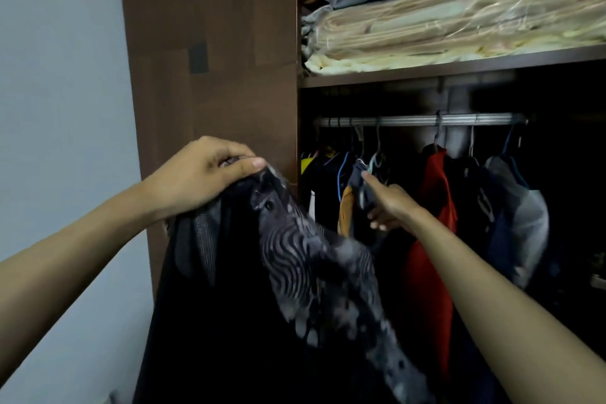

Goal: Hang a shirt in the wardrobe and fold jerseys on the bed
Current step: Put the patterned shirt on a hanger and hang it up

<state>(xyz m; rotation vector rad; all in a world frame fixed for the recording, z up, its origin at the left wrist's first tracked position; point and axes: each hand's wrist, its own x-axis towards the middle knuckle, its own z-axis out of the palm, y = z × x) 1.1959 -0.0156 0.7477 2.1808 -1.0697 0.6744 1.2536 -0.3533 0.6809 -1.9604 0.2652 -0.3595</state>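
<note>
My left hand (203,170) grips the top of a black shirt with a grey zebra-like pattern (295,259), which hangs down in front of the wardrobe's brown side panel (213,43). My right hand (388,202) reaches into the open wardrobe and its fingers are on a dark garment (359,174) hanging from the metal rail (423,120); whether it pinches the cloth is hard to tell. Whether a hanger is inside the shirt is hidden.
Several garments hang on hangers along the rail, among them a red one (436,193) and a grey one (524,207). Above, a shelf (459,67) holds folded bedding in plastic (459,16) and dark clothes. A pale wall (59,75) is on the left.
</note>
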